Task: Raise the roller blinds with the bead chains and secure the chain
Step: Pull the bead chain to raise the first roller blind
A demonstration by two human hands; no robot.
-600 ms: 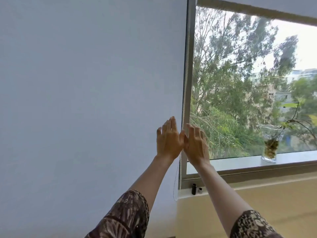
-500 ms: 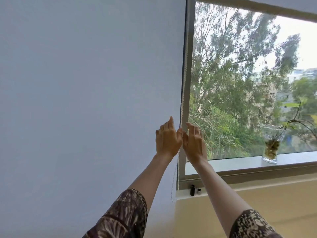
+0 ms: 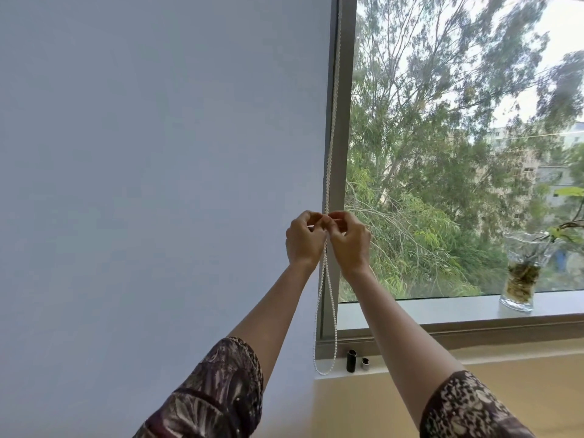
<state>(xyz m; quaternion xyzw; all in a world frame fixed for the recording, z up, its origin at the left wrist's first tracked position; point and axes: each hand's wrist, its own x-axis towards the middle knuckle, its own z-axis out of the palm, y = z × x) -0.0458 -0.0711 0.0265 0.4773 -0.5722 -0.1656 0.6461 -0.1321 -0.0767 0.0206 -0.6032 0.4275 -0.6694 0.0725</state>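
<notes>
A pale grey roller blind (image 3: 158, 184) hangs fully lowered over the left window and fills the left half of the view. Along its right edge, in front of the grey window frame (image 3: 343, 121), runs a white bead chain (image 3: 332, 121). Its loop (image 3: 325, 343) dangles down to the sill. My left hand (image 3: 305, 243) and my right hand (image 3: 349, 245) meet side by side at mid height, both with fingertips pinched on the chain. The pinch point itself is partly hidden by the fingers.
The right window is uncovered, with trees and buildings outside. A glass vase with a plant (image 3: 521, 273) stands on the sill at the right. Two small cylinders, one black (image 3: 351, 361) and one silvery (image 3: 365, 363), stand on the ledge by the chain loop. A beige wall lies below.
Both hands were flat and open against the blind's edge; now their fingers have curled in and pinched the bead chain. The chain loop now hangs plainly visible between my forearms.
</notes>
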